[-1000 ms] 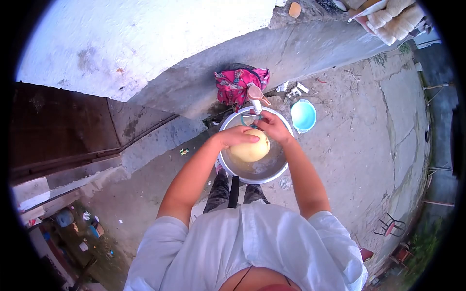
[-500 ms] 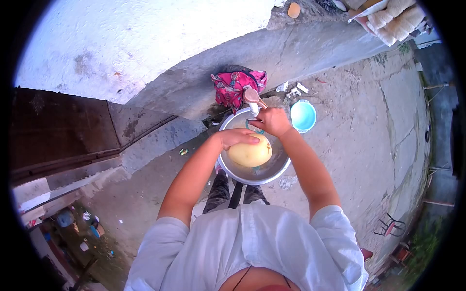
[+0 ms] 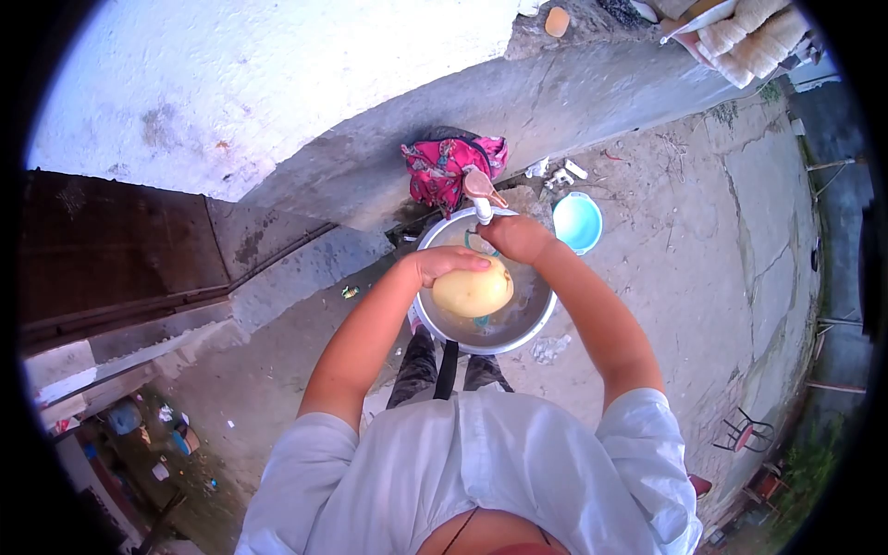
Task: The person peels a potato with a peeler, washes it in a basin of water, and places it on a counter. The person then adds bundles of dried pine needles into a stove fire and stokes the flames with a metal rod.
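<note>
My left hand (image 3: 446,264) is wrapped over the top of a pale yellow melon (image 3: 474,289), gripping it above a metal basin (image 3: 531,335). Right beneath the white spout of a tap (image 3: 482,196) is my right hand (image 3: 514,239), its fingers curled in and mostly hidden. Whatever it may hold cannot be made out. Teal marks or pieces show in the basin near the right fingertips and below the melon; I cannot tell which they are.
A pink patterned cloth bag (image 3: 435,166) lies behind the tap against the wall. To the right stands a light blue bowl (image 3: 578,224) on the concrete ground. A small stool (image 3: 743,431) is farther off at right. Folded cloths (image 3: 754,42) lie at top right.
My right hand has shifted slightly down and left under the tap, its fingers now turned more inward. The melon, still in my left hand, has moved a little to the left.
</note>
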A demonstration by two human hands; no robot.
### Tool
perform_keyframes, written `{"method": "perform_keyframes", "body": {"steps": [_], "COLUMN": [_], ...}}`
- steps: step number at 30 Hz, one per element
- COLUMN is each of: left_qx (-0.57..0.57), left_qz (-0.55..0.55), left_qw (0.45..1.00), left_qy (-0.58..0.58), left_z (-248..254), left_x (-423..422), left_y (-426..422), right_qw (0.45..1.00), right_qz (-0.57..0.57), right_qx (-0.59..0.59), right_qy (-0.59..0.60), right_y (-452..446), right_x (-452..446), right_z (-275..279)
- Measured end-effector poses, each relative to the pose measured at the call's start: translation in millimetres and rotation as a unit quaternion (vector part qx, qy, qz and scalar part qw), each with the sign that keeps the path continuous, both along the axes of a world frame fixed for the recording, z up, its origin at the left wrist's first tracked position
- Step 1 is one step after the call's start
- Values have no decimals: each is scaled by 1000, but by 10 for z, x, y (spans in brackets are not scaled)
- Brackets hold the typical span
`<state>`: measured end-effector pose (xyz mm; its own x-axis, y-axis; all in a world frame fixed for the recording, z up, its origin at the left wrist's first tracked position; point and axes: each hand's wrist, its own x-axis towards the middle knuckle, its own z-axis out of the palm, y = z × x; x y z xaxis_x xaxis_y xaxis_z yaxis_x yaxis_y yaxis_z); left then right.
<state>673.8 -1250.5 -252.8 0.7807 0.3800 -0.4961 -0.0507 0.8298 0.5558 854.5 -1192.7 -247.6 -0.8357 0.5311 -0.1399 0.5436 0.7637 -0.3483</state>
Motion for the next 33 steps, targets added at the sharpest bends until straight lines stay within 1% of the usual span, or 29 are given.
{"method": "perform_keyframes", "body": {"steps": [1,5,7,9,13,16,18,19,21,22,24,28,30,31,33], "left_qx": [-1,-1,-11,-23,-24,-23,-17,-23,-29,-33,-37,-31,-25,-22,-18], "left_qz": [-6,-10,-13,-17,-11,2,4,5,5,8,11,27,35,40,45], "left_qw": [1000,1000,999,998,999,999,998,998,998,998,998,998,998,998,998], "left_qy": [-4,-24,-36,-47,-39,-48,-54,-53,-51,-51,-51,-47,-41,-37,-34], "left_z": [-4,-35,-43,-29,8,-16,-29,-32,-38,-41,-61,-108,-110,-104,-94], "left_x": [-1,11,9,18,39,37,40,50,66,69,58,41,15,7,-2], "left_y": [0,-11,22,28,32,20,16,15,14,15,14,13,12,17,14], "right_qw": [1000,998,996,999,998,999,996,996,994,995,996,996,996,997,981], "right_qz": [1,9,22,16,4,-16,-34,-33,-33,-33,-40,-35,-55,-55,-88], "right_qx": [0,7,18,32,4,-22,-57,-57,-65,-64,-23,-20,-64,-62,-170], "right_qy": [0,-63,-84,-33,-61,-30,64,64,-76,-76,-74,-81,1,0,30], "right_y": [-4,-52,-55,-64,-63,-64,-58,-47,-19,-21,-37,-34,-7,2,11], "right_x": [-9,-70,-79,-61,-56,-21,-16,-33,-69,-68,-76,-44,-5,-5,-15], "right_z": [36,241,219,136,125,55,40,81,177,168,165,210,131,106,49]}}
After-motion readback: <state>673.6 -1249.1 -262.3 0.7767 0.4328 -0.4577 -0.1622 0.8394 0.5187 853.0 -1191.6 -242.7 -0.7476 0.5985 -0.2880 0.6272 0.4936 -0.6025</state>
